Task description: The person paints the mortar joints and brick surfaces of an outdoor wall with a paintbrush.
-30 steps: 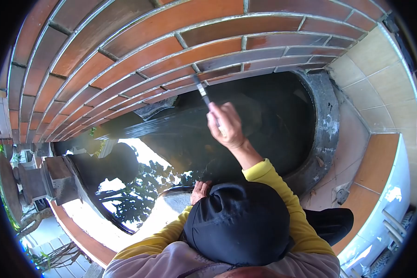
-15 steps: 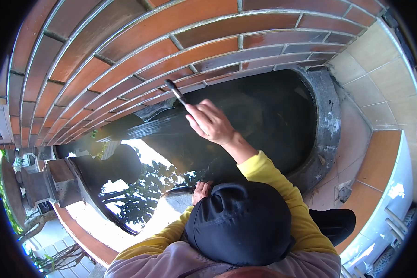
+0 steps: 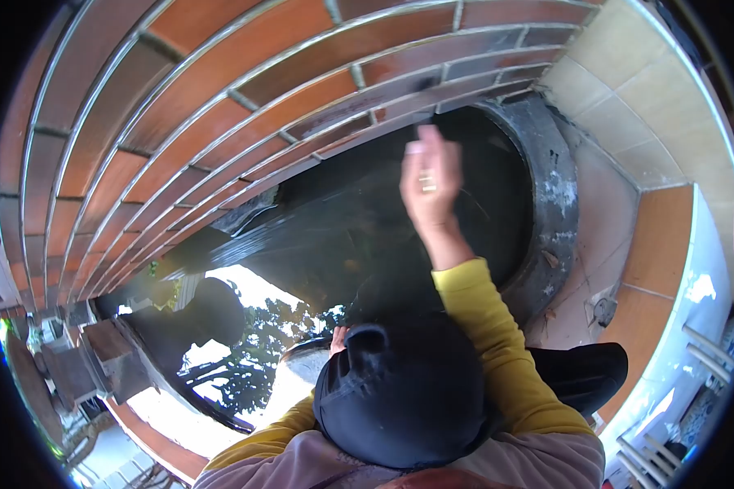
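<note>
My right hand (image 3: 430, 175), in a yellow sleeve, is raised over the dark water near the brick wall (image 3: 302, 98). Its fingers are wrapped round a brush (image 3: 424, 102), blurred by motion, whose dark bristle end points at the wall. A ring shows on a finger. Most of my left hand (image 3: 338, 340) is hidden behind the dark head covering (image 3: 400, 391); the fingers in sight rest at the pond's pale near rim (image 3: 289, 379).
The pond's grey stone rim (image 3: 556, 187) curves round on the right. Beyond it are beige wall tiles (image 3: 620, 98) and an orange tiled ledge (image 3: 652, 277). A stone pedestal (image 3: 118, 354) stands at the left.
My right hand has moved right and slightly up with the brush, which now points more upright. The view has shifted, and less of my left hand shows.
</note>
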Demonstrator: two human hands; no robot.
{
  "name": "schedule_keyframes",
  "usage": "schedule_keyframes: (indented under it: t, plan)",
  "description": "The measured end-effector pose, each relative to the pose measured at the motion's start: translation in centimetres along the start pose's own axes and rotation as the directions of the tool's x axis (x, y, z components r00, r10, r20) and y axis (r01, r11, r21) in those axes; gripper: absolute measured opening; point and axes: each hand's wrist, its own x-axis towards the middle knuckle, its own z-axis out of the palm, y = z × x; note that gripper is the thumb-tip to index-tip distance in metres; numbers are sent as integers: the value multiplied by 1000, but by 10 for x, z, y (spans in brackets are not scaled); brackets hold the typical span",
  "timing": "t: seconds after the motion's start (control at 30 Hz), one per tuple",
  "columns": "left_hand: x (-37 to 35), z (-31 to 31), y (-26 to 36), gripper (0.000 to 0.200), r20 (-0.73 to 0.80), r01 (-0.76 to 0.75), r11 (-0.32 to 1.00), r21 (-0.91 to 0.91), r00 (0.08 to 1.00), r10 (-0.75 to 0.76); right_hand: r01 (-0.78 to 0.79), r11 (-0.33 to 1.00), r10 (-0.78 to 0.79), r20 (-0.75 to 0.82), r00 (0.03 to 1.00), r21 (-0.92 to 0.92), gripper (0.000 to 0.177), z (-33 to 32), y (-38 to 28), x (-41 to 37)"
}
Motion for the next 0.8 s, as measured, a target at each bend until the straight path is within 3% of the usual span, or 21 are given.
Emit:
schedule_keyframes:
  t: [0.07, 0.13, 0.17, 0.23, 0.3, 0.33, 0.37, 0.43, 0.5, 0.53, 0.57, 0.6, 0.7, 0.77, 0.8]
  plan:
    - [2, -6, 3, 41, 12, 8, 1000, -10, 1000, -8, 270, 929, -311, 139, 940, 255, 33, 25, -40, -8]
    - [5, -7, 5, 41, 20, 11, 1000, -10, 1000, -11, 327, 837, -482, 310, 819, 438, 38, 44, -65, -32]
    - [7, -8, 4, 41, 25, 11, 1000, -4, 1000, -11, 356, 805, -529, 303, 793, 474, 40, 47, -62, -33]
    - [6, -9, 4, 41, 28, 13, 1000, 1, 1000, -13, 195, 836, -362, 249, 898, 513, 37, 33, -27, -12]
    - [8, -6, 4, 41, 38, 15, 1000, -2, 999, -15, 161, 919, -220, 128, 967, 359, 27, 4, 13, 21]
    - [5, -8, 4, 41, 37, 13, 1000, -5, 999, -13, 168, 936, -185, 29, 982, 309, 24, -7, 33, 27]
    - [7, -8, 4, 41, 42, 16, 1000, -5, 999, -15, 72, 975, -80, 30, 996, 210, 23, -24, 47, 32]
    - [9, -8, 2, 41, 38, 17, 1000, -3, 999, -17, -11, 998, 21, -151, 988, 62, 22, -48, 70, 39]
    - [7, -10, 1, 41, 36, 17, 1000, -3, 999, -17, -38, 999, 26, -290, 957, -33, 23, -51, 78, 39]
    - [8, -8, 2, 41, 42, 16, 1000, -4, 999, -16, -5, 999, -7, -248, 969, -47, 22, -45, 57, 41]
    - [9, -9, 2, 41, 46, 14, 1000, -4, 999, -13, -6, 998, 1, -89, 996, -54, 24, -38, 37, 35]
    - [6, -10, 3, 41, 53, 10, 1000, -6, 999, -10, 165, 986, -165, -3, 986, -35, 28, -20, 17, 33]
    - [8, -13, 2, 40, 57, 11, 1000, -1, 998, -11, 284, 883, -368, 175, 913, 373, 31, 25, -41, -10]
    - [8, -15, 3, 40, 65, 12, 1000, 3, 998, -13, 342, 804, -496, 232, 837, 486, 33, 37, -55, -23]
    - [8, -15, 3, 40, 66, 11, 1000, 2, 998, -11, 318, 814, -479, 252, 841, 487, 36, 35, -45, -23]
